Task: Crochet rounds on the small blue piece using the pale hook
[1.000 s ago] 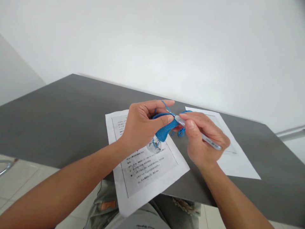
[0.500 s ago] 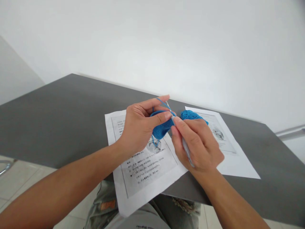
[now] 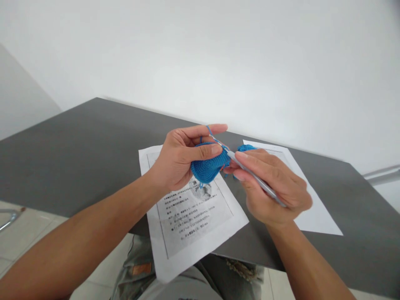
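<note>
A round blue crochet piece (image 3: 208, 166) is pinched by my left hand (image 3: 184, 156), thumb on its near face and the other fingers behind it. My left index finger is stretched out, with a strand of blue yarn (image 3: 208, 130) passing over it. In my right hand (image 3: 275, 183) is a crochet hook (image 3: 258, 179) with a grey handle, held like a pen. Its metal tip lies at the top right edge of the piece, by the yarn. A small orange bit (image 3: 223, 167) shows at the piece's right edge.
Under my hands a printed sheet (image 3: 193, 246) overhangs the near edge of the dark grey table (image 3: 103, 137). A second sheet (image 3: 321, 218) lies to the right. Partly behind my right hand is a blue yarn ball (image 3: 246, 148). A white wall rises behind.
My right hand has moved right and tilted the hook flatter. The blue piece has turned so more of its round face shows. My right hand now covers more of the yarn ball.
</note>
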A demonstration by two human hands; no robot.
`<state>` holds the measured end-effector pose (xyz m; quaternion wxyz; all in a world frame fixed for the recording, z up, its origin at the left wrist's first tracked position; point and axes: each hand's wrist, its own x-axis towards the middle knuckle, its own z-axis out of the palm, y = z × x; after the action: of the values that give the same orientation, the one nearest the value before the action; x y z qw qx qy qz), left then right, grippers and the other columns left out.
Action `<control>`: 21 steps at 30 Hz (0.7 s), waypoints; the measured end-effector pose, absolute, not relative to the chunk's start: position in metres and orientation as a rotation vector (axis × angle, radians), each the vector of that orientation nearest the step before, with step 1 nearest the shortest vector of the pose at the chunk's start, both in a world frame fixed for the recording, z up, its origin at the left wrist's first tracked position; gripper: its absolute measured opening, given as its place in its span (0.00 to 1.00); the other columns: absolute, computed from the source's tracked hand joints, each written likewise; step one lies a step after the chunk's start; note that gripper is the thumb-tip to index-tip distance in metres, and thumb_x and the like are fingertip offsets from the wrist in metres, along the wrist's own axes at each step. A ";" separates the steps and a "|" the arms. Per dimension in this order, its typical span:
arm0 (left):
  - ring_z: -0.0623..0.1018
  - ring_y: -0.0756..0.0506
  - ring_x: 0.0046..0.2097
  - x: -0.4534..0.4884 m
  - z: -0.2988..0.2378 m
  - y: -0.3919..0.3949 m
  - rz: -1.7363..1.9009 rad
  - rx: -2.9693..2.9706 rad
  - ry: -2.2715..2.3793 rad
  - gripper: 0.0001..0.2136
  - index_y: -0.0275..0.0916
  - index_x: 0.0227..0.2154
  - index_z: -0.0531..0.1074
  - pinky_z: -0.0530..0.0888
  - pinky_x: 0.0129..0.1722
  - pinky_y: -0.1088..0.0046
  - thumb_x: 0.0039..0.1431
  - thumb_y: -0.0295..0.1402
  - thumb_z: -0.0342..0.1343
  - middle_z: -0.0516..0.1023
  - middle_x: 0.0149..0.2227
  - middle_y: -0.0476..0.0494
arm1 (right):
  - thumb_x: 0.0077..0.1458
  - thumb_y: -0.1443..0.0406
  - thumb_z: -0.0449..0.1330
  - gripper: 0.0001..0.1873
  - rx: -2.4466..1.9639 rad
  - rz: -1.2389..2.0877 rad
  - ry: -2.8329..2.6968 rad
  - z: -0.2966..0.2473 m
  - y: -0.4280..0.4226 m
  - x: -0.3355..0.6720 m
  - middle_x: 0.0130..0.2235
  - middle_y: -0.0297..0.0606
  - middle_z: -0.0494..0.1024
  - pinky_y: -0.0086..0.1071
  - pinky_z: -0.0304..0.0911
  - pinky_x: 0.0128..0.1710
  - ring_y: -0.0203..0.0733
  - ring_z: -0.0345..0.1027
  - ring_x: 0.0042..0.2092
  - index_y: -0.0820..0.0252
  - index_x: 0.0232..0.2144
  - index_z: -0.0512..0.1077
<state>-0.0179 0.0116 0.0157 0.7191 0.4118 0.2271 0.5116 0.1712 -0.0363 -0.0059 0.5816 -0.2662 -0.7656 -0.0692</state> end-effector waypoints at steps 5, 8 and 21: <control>0.82 0.51 0.28 -0.019 0.018 0.013 1.076 0.933 0.584 0.15 0.41 0.36 0.90 0.79 0.29 0.77 0.43 0.24 0.79 0.86 0.30 0.48 | 0.60 0.75 0.72 0.28 -0.636 -0.052 -1.793 -0.002 -0.036 0.181 0.43 0.38 0.90 0.44 0.83 0.36 0.48 0.85 0.40 0.46 0.59 0.82; 0.82 0.50 0.28 -0.021 0.020 0.014 1.047 0.951 0.608 0.14 0.41 0.36 0.89 0.79 0.29 0.75 0.44 0.23 0.78 0.86 0.30 0.48 | 0.60 0.75 0.72 0.27 -0.629 -0.054 -1.814 0.001 -0.036 0.185 0.41 0.39 0.90 0.44 0.82 0.33 0.49 0.85 0.38 0.46 0.58 0.83; 0.83 0.50 0.27 -0.029 0.022 0.019 0.939 0.990 0.607 0.13 0.39 0.35 0.90 0.80 0.28 0.78 0.44 0.22 0.78 0.86 0.28 0.47 | 0.58 0.80 0.70 0.28 -0.593 -0.059 -1.843 0.009 -0.037 0.194 0.39 0.41 0.90 0.49 0.81 0.36 0.49 0.84 0.35 0.50 0.56 0.84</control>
<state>-0.0293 0.0185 0.0216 0.7341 0.4502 0.2761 0.4269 0.1937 -0.0374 0.0093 0.5666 -0.2524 -0.7840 -0.0251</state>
